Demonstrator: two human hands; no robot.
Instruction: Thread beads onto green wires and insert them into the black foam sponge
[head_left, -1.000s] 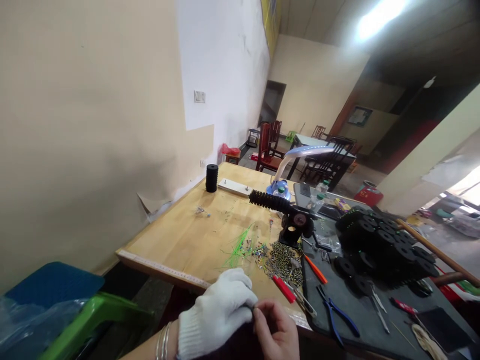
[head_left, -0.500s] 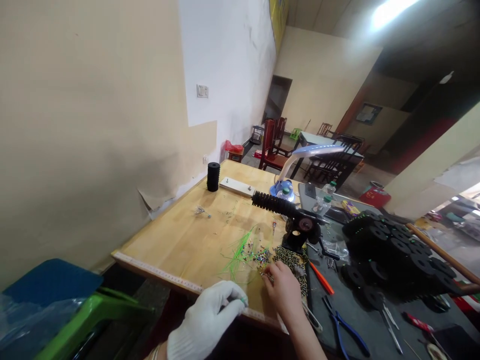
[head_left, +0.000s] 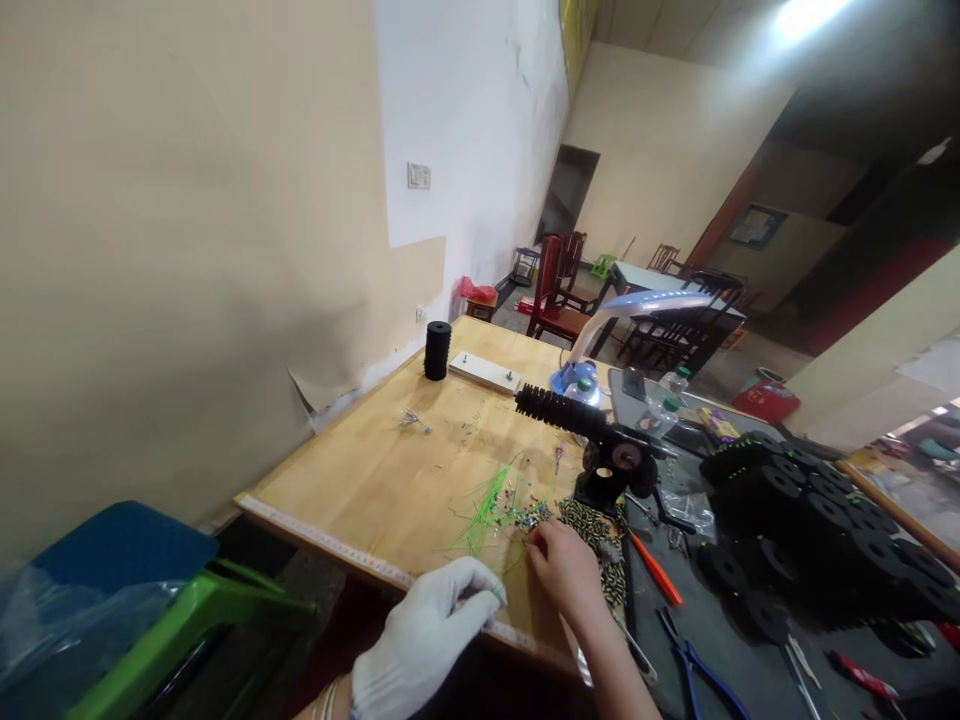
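My left hand (head_left: 442, 632), in a white knitted glove, is at the table's front edge, thumb and forefinger pinched. A small greenish bit shows at its fingertips, too small to name. My bare right hand (head_left: 562, 565) rests on the table with curled fingers at the edge of a scatter of small coloured beads (head_left: 531, 514); what is in its fingertips is hidden. Left of the beads lie loose bright green strands (head_left: 487, 505). Right of my right hand is a pile of small dark and brass-coloured pieces (head_left: 613, 580).
Behind the beads stands a black cranked device (head_left: 611, 465) with a ribbed rod. A desk lamp (head_left: 577, 375), a black ribbed cylinder (head_left: 438, 350) and a white bar (head_left: 484, 371) are farther back. Blue-handled pliers (head_left: 701, 665), an orange tool (head_left: 656, 570) and black rollers (head_left: 825, 530) lie right.
The view has shifted a little, so the whole scene sits slightly to the right. My right hand's fingers are more curled in beside the beads; my left hand keeps its pinch.
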